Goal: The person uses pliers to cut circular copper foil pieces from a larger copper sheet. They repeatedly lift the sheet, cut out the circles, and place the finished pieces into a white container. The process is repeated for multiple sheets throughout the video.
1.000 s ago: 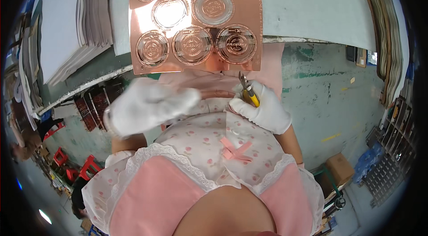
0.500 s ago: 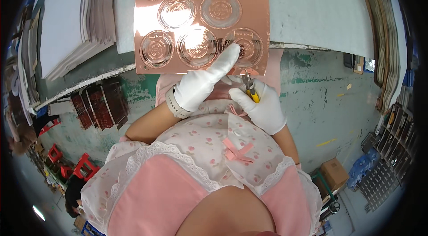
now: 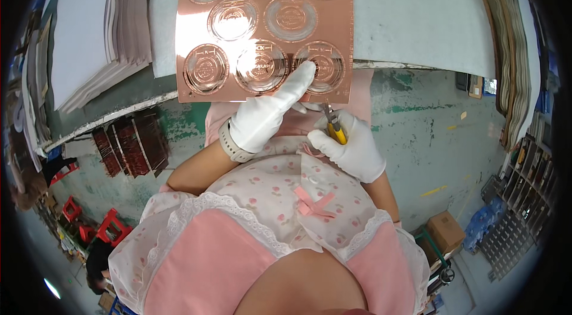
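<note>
From the head camera, your gloved left hand point(image 3: 269, 114) reached far, one outstretched finger touching the near right disc of the copper sheet point(image 3: 264, 29), which overhung the near edge of the table point(image 3: 417, 11). Just right of it, your right hand point(image 3: 351, 147) gripped yellow-handled pliers point(image 3: 332, 125), fingers closed round them.

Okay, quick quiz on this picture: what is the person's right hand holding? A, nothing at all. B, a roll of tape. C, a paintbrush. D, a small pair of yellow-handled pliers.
D: the gloved right hand is closed around a small tool with yellow handles and metal jaws, held just below the copper-coloured sheet, while the left hand reaches up with its fingers on the sheet's lower edge.
</note>
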A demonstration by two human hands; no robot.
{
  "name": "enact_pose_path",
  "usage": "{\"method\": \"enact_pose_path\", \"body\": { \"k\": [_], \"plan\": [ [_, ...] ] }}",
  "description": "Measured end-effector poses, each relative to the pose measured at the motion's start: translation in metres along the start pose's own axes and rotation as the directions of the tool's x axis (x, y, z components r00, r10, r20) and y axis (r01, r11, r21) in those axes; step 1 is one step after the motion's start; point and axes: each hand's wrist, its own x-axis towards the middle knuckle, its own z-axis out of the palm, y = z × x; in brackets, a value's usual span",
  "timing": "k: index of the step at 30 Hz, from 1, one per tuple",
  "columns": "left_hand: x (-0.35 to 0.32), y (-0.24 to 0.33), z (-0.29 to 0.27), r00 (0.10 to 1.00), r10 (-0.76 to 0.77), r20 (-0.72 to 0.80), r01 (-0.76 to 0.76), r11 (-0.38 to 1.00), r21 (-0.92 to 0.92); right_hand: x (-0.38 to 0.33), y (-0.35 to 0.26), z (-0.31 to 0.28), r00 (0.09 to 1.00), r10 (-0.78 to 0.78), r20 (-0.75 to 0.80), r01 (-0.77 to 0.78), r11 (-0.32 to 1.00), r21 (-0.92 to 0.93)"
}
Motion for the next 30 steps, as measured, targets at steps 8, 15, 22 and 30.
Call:
{"method": "enact_pose_path", "body": {
  "k": [8, 15, 22, 30],
  "plan": [
    [0.001, 0.000, -0.001, 0.973, -0.198, 0.118, 0.221, 0.946, -0.237, -0.001, 0.015, -0.001, 0.997, 0.077, -0.031, -0.073, 0.992, 0.106],
    [-0.004, -0.002, -0.003, 0.991, 0.125, 0.056, -0.136, 0.848, 0.512, 0.003, 0.004, 0.005, 0.997, 0.075, -0.011, -0.070, 0.966, 0.251],
    [0.004, -0.004, -0.001, 0.989, -0.072, 0.133, 0.077, 0.996, -0.034, -0.001, 0.013, -0.008, 0.999, -0.032, -0.043, 0.036, 0.995, 0.089],
    [0.016, 0.001, 0.033, 0.988, -0.137, -0.077, 0.107, 0.947, -0.304, 0.000, 0.011, -0.012, 0.985, 0.161, -0.070, -0.143, 0.967, 0.212]
  ]
}}
